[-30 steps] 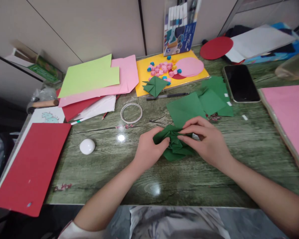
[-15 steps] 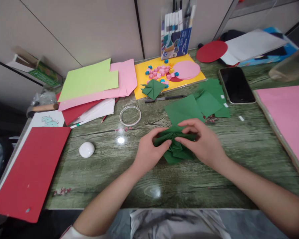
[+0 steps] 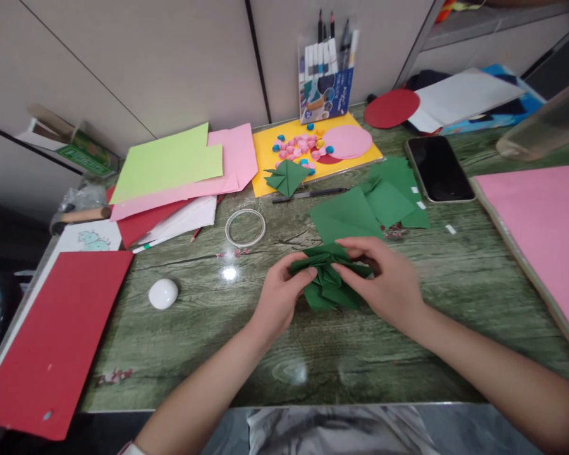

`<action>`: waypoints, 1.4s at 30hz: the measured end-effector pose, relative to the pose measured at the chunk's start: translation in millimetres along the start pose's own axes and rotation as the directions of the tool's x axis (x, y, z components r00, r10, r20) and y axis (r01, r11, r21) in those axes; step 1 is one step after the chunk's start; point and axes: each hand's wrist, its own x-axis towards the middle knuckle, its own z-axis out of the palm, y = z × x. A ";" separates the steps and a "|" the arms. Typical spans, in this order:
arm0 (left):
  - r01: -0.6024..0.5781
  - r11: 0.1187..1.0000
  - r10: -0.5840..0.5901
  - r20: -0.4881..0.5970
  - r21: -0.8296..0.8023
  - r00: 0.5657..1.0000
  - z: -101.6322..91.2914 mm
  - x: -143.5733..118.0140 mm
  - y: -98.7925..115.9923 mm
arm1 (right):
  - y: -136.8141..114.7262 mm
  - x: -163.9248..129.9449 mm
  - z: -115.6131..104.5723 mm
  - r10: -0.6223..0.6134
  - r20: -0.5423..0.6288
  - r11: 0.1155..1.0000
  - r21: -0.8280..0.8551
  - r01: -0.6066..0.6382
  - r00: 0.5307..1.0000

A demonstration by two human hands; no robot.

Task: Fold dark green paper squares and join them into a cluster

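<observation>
A folded green paper piece [image 3: 330, 287] with many layered pleats is held between both hands over the front half of the table. My left hand [image 3: 282, 294] pinches its left side, thumb on top and fingers underneath. Closed on the right side is my right hand [image 3: 386, 284], its thumb pressing near the middle folds. Flat green paper sheets [image 3: 346, 215] lie just behind the hands. Farther back, a smaller folded green paper piece [image 3: 287, 177] rests partly on a yellow sheet [image 3: 263, 139]. The fingertips under the held paper are hidden.
To the left are a tape roll [image 3: 245, 228], a white rounded object [image 3: 164, 294], a red sheet [image 3: 59, 341] and a hammer-like tool [image 3: 85, 215]. A phone [image 3: 439, 169] and pink paper [image 3: 540, 234] lie right. A marker pack [image 3: 326, 85] stands behind small pink and blue balls [image 3: 296, 148].
The view has shifted slightly, so the table items appear a little lower. My hands still grip the folded green paper; the left thumb has moved slightly left, away from the middle folds.
</observation>
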 end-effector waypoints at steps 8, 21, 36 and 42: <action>-0.163 0.951 0.148 0.074 0.262 0.986 -5.1 3.7 -4.4 | -3.1 6.9 -2.0 0.066 0.147 0.996 -0.074 -0.056 0.987; -0.186 0.902 0.129 0.169 0.390 0.977 -7.0 2.5 -4.4 | -0.8 3.1 0.1 0.010 0.190 0.994 -0.111 0.012 0.982; -0.724 0.530 0.625 0.373 0.442 0.686 -1.9 -24.3 -21.2 | -3.2 -1.0 -15.3 -0.529 -0.229 0.819 0.115 0.562 0.817; -0.827 0.320 0.688 0.486 0.463 0.539 -7.2 -23.6 -18.2 | 2.1 -6.2 -9.2 -0.395 -0.263 0.826 0.317 0.466 0.880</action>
